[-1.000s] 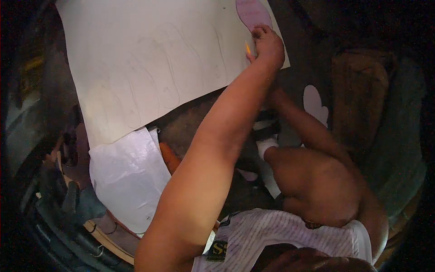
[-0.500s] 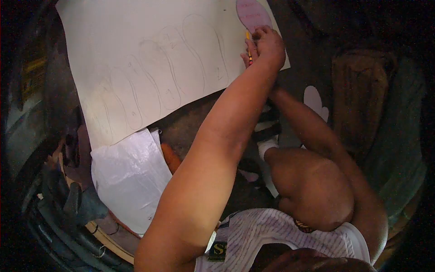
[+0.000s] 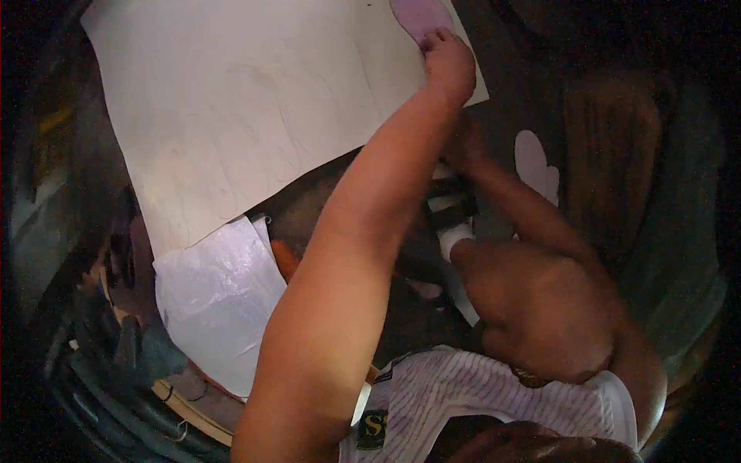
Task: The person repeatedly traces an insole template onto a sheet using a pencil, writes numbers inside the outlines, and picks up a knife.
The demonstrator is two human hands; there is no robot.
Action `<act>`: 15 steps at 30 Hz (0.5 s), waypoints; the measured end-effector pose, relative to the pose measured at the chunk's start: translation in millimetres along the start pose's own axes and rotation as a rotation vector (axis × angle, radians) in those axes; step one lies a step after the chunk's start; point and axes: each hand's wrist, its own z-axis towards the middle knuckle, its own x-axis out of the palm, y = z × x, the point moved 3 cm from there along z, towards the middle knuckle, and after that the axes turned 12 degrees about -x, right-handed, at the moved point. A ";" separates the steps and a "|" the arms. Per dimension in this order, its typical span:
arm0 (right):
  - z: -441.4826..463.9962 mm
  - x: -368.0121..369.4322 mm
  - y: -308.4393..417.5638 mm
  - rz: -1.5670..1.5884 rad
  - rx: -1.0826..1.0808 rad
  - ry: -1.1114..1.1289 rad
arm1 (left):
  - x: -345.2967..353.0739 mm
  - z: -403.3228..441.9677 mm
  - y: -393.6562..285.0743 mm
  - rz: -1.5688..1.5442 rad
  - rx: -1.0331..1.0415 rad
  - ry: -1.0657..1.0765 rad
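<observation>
A pink sole-shaped template (image 3: 421, 17) lies at the top right corner of a large off-white sheet (image 3: 231, 85). My left hand (image 3: 450, 62) is on the template's lower end, fingers bent and pressed together over it. Faint pencilled sole outlines, blurred here, run across the sheet left of my left forearm. My right hand (image 3: 467, 145) is below the sheet's lower right edge, partly behind my left forearm. It is dark and smeared by motion, so its fingers and anything in them do not show.
Pale sole-shaped pieces (image 3: 532, 162) lie on the dark floor at right. A shiny white plastic-covered thing (image 3: 220, 301) sits under the sheet's lower left corner. A brown bag-like thing (image 3: 610, 154) stands farther right. My bent leg (image 3: 540, 309) is below my right arm.
The fingers and yellow pencil beside the template's lower end are gone from there; my right hand has drawn back below the sheet. My left hand stays on the template. The view has shifted slightly.
</observation>
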 end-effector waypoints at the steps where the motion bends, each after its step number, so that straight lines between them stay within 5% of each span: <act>1: 1.6 -4.9 1.4 0.002 0.012 0.010 | 3.8 3.7 2.5 0.009 0.011 0.048; 4: -1.4 -14.2 3.1 -0.181 0.071 0.183 | -3.7 -0.8 10.7 0.057 0.109 0.088; 6: -16.4 -19.3 -4.6 -0.113 -0.163 -0.079 | -15.8 -8.4 14.6 0.095 0.200 0.074; 8: -25.4 -28.9 -8.2 -0.057 -0.200 -0.072 | -19.9 -13.8 15.2 0.070 0.276 0.096; 15: -34.4 -66.5 -8.6 0.134 -0.167 0.149 | -4.7 -15.7 23.1 -0.058 0.222 0.014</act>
